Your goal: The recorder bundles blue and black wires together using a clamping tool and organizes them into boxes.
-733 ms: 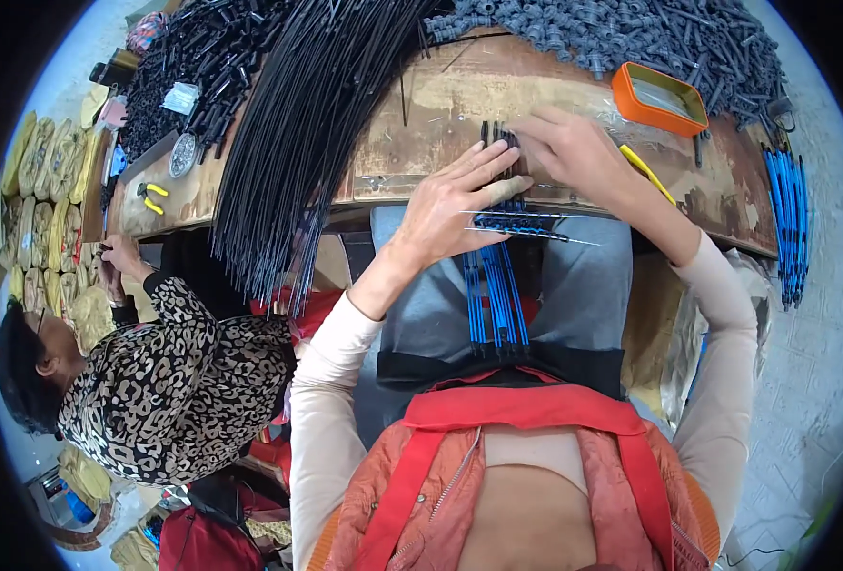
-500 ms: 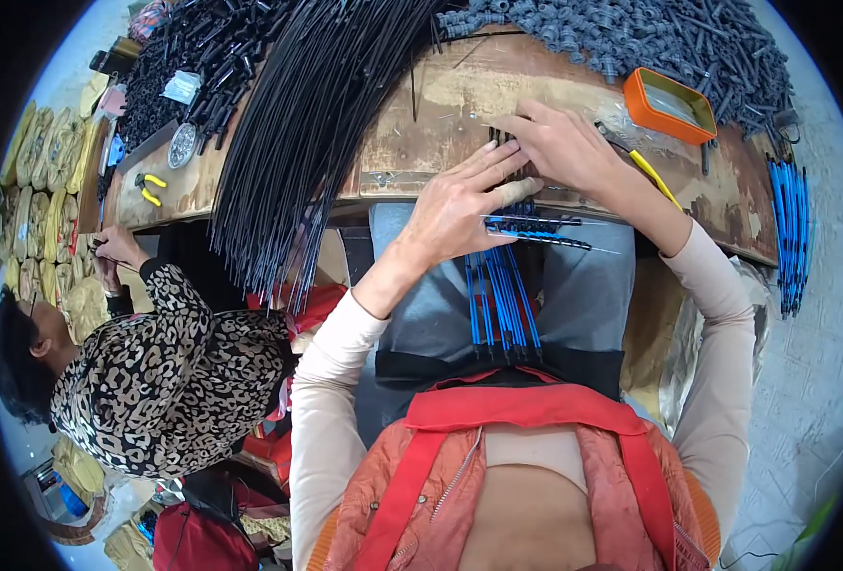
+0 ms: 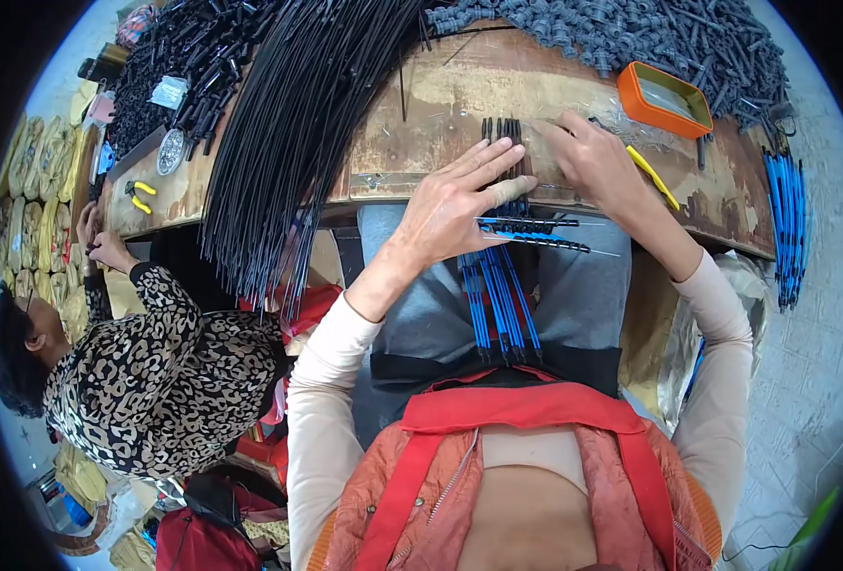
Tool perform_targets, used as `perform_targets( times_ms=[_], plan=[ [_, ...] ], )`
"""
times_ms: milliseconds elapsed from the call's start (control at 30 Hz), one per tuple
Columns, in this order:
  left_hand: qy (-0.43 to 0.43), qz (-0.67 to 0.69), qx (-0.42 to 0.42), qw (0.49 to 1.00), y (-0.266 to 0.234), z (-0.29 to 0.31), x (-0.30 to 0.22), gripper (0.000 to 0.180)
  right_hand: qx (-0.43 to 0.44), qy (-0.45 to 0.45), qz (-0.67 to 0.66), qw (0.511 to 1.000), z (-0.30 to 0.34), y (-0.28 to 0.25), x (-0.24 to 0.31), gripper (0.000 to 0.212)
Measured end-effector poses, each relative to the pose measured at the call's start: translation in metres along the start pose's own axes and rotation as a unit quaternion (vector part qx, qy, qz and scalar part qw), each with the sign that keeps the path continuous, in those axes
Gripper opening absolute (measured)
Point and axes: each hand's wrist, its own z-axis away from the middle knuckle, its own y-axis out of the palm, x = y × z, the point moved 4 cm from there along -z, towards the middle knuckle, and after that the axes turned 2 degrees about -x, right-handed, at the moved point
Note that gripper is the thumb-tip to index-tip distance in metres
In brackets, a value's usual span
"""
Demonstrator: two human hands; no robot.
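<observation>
At the far left a co-worker in a spotted top [image 3: 145,381] bends over the left end of the surface [image 3: 459,95], beside stacked yellowish bundles [image 3: 31,190]; small yellow-handled pliers [image 3: 140,195] lie on the wood there. A thick sheaf of black rods [image 3: 297,143] fans down from the far edge and overhangs the near edge, with a heap of black fittings [image 3: 183,67] to its left.

In the middle, the left hand [image 3: 459,205] lies flat at the near edge of the surface, fingers spread and extended, pressing on a row of thin blue and black rods [image 3: 502,295] that run from the wood down across the person's lap. A couple more blue rods [image 3: 535,233] lie crosswise just under its fingertips. This hand grips nothing; it pins.

Just to the right, the right hand [image 3: 593,162] rests on the wood, fingers curled toward the far tips of the row. Whether it pinches a rod I cannot tell.

The step looks like evening up and sorting the row. The next move, I judge, calls for steady pressure from the left while the right nudges the ends level, without rolling rods off the lap.

Farther right sit an orange tray [image 3: 664,100], a yellow tool [image 3: 654,176], grey connectors [image 3: 631,38], and more blue rods [image 3: 788,219] at the right edge.
</observation>
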Motion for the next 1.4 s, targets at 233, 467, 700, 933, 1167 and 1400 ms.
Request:
perform_targets(
  times_ms=[233, 467, 700, 933, 1167, 1400],
  plan=[
    [0.008, -0.028, -0.003, 1.0, 0.001, 0.0, 0.0, 0.067, -0.002, -0.034, 0.031, 0.999, -0.004, 0.002, 0.003, 0.035],
    [-0.001, -0.027, 0.0, 1.0, 0.001, -0.002, 0.001, 0.066, -0.016, -0.094, 0.06, 0.994, -0.007, 0.001, 0.003, 0.034],
    [-0.01, -0.011, 0.006, 1.0, -0.001, -0.003, 0.005, 0.066, -0.001, -0.109, 0.063, 0.992, -0.01, 0.004, -0.001, 0.041],
    [-0.019, -0.009, 0.017, 1.0, 0.001, -0.002, 0.008, 0.066, 0.006, -0.092, 0.05, 0.994, -0.01, 0.011, -0.001, 0.039],
    [-0.024, 0.017, 0.019, 0.999, 0.0, -0.003, 0.011, 0.073, -0.017, -0.119, 0.02, 0.993, -0.017, 0.015, -0.004, 0.032],
    [-0.028, 0.023, 0.037, 0.999, 0.0, -0.008, 0.012, 0.079, 0.006, -0.103, -0.031, 0.994, -0.035, 0.027, -0.014, 0.024]
  ],
)
